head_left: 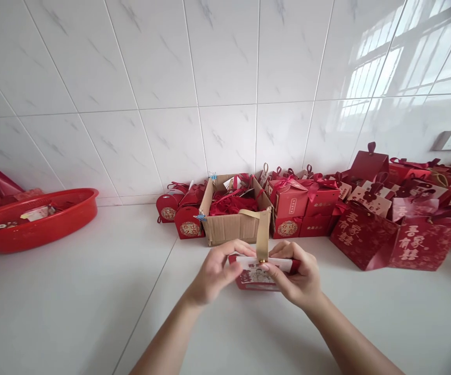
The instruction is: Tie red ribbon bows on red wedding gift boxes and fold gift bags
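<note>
A small red and white box (259, 276) with printed figures is between my two hands, just above the white counter. From its top rises a gold ribbon loop (263, 239) with a small gold bead at its base. My left hand (220, 271) is curled round the box's left end, fingers behind it and thumb in front. My right hand (298, 271) grips the right part, its thumb pressed beside the bead and its fingers behind the top edge. The fingertips behind the box are partly hidden.
Behind my hands stands a cardboard carton (235, 229) holding red ribbons. Red gift boxes (189, 221) flank it on the left, with several more stacked on the right. Two larger patterned bags (423, 242) stand farther right. A red plastic basket (49, 224) sits at the far left.
</note>
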Tool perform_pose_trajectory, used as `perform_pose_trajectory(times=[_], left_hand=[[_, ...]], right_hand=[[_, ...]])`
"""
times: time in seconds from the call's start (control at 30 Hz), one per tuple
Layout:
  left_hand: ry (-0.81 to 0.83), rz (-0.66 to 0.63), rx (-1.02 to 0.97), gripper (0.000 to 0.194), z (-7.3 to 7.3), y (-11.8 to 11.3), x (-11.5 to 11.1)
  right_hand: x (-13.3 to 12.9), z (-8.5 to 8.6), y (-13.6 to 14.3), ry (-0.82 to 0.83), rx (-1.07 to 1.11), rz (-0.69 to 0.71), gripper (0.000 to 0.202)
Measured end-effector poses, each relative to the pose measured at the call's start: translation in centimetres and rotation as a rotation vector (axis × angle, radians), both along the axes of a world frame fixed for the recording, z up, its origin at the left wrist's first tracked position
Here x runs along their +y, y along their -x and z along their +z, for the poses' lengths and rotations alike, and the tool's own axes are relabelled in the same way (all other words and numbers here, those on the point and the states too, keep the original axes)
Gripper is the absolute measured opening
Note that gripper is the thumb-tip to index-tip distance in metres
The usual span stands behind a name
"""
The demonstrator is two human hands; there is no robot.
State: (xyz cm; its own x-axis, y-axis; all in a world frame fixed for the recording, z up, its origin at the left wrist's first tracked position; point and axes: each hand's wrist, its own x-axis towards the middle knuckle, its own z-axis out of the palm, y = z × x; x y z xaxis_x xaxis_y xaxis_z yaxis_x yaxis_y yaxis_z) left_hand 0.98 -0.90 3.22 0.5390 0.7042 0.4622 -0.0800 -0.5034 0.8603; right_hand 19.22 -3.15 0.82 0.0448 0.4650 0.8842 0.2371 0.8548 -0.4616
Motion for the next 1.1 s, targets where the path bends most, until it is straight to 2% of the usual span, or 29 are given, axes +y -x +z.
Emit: perform_pose_trajectory(times=[0.03,0.1,0.13,0.17,0.23,0.3,0.37,0.47,0.57,0.67,0.9,1.1], left_hand=[[-0.005,0.025,0.033,0.033,0.9,0.3,0.1],[-0.088,0.194,0.068,0.022,3.1,0.5,0.2],[-0.183,0.273,0.105,0.024,4.4,0.4,0.1],[-0.294,0.308,0.160,0.034,5.7,0.2,-0.1],[-0.477,0.262,0.317,0.055,8.0,-0.3,-0.5],[-0.569,0.223,0.398,0.050,9.8,-0.7,-0.9],[-0.592,0.243,0.350,0.039,10.9,-0.8,-1.2],[-0.500,0.326,0.161,0.025,11.4,-0.5,-1.6],[-0.330,0.340,0.026,0.018,11.5,-0.2,-2.1],[-0.239,0.308,-0.034,0.017,11.6,-0.2,-3.0],[-0.205,0.151,-0.127,0.014,12.2,-0.8,-5.0],[-0.272,0.169,-0.145,0.016,12.2,-1.1,-5.5]], right_hand=[[0.0,0.1,-0.1,-0.005,-0.001,-0.015,0.020],[0.0,0.3,-0.3,-0.015,-0.011,-0.046,0.020],[0.0,0.4,-0.3,-0.025,-0.022,-0.057,0.019],[0.0,0.4,-0.3,-0.039,-0.032,-0.061,0.019],[0.0,0.7,-0.2,-0.056,-0.049,-0.054,0.020],[0.0,1.5,-0.1,-0.045,-0.062,-0.025,0.021],[-0.1,3.0,-0.2,-0.029,-0.089,0.010,0.023],[-0.1,6.4,-0.7,-0.048,-0.207,0.049,0.022],[-0.2,9.6,-1.5,-0.092,-0.331,0.067,0.021],[-0.7,11.4,-1.8,-0.178,-0.295,0.066,0.022],[-1.9,11.5,-1.1,-0.397,-0.296,0.108,0.016],[-2.0,11.5,-1.5,-0.385,-0.294,0.096,0.012]])
